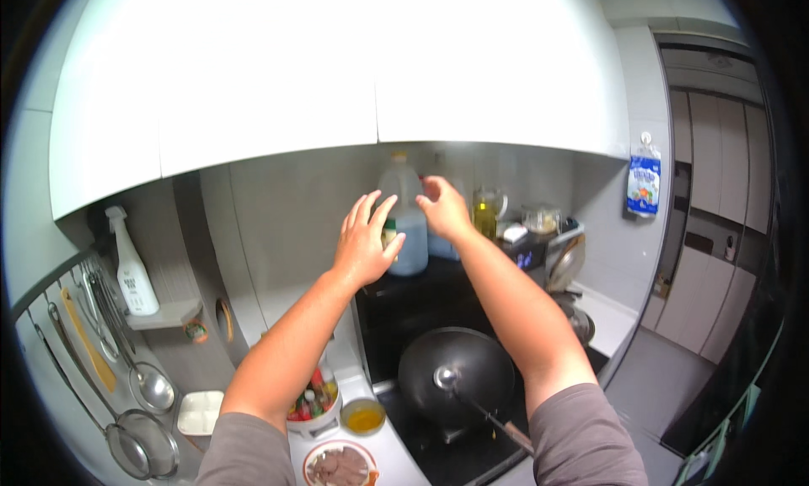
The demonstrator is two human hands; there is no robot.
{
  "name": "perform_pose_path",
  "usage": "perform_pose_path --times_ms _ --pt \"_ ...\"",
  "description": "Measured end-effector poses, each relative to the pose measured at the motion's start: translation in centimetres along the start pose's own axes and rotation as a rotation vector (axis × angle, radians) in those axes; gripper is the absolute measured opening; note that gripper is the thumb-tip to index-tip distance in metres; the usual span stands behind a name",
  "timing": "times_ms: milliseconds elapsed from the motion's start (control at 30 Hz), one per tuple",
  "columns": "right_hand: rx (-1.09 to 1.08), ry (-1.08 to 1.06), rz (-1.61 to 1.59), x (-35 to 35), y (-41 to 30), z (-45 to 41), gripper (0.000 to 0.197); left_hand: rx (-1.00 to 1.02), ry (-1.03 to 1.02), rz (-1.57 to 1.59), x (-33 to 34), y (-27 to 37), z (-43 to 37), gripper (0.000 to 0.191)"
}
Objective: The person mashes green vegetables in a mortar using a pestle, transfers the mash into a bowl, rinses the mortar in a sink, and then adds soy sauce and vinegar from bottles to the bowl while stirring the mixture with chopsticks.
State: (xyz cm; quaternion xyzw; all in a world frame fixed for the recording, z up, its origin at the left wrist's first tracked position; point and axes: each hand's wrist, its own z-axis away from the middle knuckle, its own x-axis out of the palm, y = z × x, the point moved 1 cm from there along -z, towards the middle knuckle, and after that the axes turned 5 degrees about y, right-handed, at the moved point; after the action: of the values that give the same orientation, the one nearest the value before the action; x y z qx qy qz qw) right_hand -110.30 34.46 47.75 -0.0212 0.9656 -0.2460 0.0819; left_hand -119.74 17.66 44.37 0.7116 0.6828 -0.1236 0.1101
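Note:
My left hand [366, 243] is raised with its fingers spread, in front of a clear plastic jug [411, 236] of bluish liquid with a yellow cap. A small container with a green top [390, 227] shows between its thumb and forefinger; whether they touch it is unclear. To the right of the jug is my right hand [447, 209], fingers curved and thumb apart, with no held object visible. Behind it a second bluish jug [445, 246] is partly hidden. Below my hands a black wok [455, 359] sits on the stove, a metal ladle [446, 377] resting in it.
White wall cabinets [265, 63] overhang the stove. At the left, utensils such as a skimmer [152, 445] hang near a spray bottle [134, 271]. A plate of sliced meat [340, 466], a bowl of yellow liquid [363, 418] and an oil pitcher [485, 217] stand around the stove.

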Motion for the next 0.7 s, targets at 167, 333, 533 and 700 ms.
perform_pose_path --times_ms 167,333,533,700 --pt "0.325 -0.266 0.225 3.7 -0.4 -4.0 0.052 -0.041 0.019 -0.131 -0.7 -1.6 -2.5 0.062" --pt "0.074 -0.248 0.359 8.7 4.5 -6.7 0.054 -0.065 -0.039 -0.215 -0.9 -2.3 -2.9 0.059" --pt "0.091 -0.007 -0.239 6.2 -3.3 -0.6 0.042 -0.077 0.044 -0.136 -5.7 -3.6 -3.0 0.041" --pt "0.119 -0.349 -0.615 0.4 -7.3 4.7 0.038 -0.014 -0.114 0.072 -10.8 -0.4 -2.6 0.046"
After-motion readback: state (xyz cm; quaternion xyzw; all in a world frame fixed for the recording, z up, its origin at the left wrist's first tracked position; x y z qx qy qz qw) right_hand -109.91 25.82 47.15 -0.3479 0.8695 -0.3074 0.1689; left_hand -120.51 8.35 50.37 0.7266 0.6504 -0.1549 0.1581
